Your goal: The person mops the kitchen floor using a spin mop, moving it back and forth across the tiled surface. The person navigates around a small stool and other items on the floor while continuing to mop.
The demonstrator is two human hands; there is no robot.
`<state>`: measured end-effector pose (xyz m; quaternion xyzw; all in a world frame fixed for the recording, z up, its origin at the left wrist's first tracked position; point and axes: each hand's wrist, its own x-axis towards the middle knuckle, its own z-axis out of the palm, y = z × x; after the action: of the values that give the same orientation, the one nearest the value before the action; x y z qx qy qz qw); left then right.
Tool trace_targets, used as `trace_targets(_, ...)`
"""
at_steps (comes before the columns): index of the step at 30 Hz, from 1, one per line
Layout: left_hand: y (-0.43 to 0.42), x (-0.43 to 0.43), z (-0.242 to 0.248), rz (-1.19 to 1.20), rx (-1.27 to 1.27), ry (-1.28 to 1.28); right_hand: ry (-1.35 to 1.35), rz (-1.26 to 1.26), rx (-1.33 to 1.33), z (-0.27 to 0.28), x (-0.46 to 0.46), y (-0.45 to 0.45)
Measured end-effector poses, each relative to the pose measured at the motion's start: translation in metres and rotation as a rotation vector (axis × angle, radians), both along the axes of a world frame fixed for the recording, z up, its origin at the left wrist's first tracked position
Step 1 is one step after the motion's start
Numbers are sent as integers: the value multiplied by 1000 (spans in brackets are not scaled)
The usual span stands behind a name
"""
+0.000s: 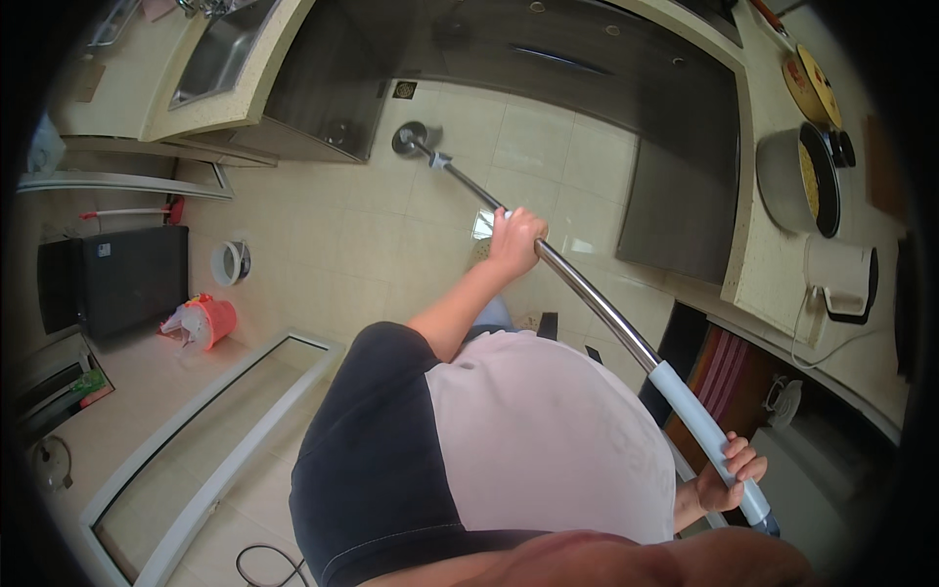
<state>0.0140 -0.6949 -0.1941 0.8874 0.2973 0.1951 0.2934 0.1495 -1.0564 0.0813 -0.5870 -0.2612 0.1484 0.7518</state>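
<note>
A mop's long metal pole [598, 301] runs diagonally before me, from the tiled floor at upper left to the lower right. My left hand [517, 238] is closed round its middle. Around the light blue grip sleeve [693, 414] near the pole's top end are the fingers of my right hand [733, 473]. At the far end, the round mop head [411, 139] is on the floor beside the dark cabinet corner; it looks blurred. A square floor drain [404, 89] lies just beyond it.
Dark cabinets [682, 205] stand ahead and right, below a counter with a large pot [788, 180] and a white kettle [836, 279]. To the left are a red bin [220, 323], a white bucket [226, 263], a black box-shaped bin [136, 279] and a glazed door frame [198, 447].
</note>
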Motion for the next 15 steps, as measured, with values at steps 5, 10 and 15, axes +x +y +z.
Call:
trace_targets(5,41,15,-10,-172,-148,274,91,-173,-140,10,-8,58)
trace_targets(10,57,5,-11,-269,-214,279,174,-55,72,16,-2,96)
trace_targets(15,108,-14,-19,-155,-252,258,139,34,72,19,-16,171)
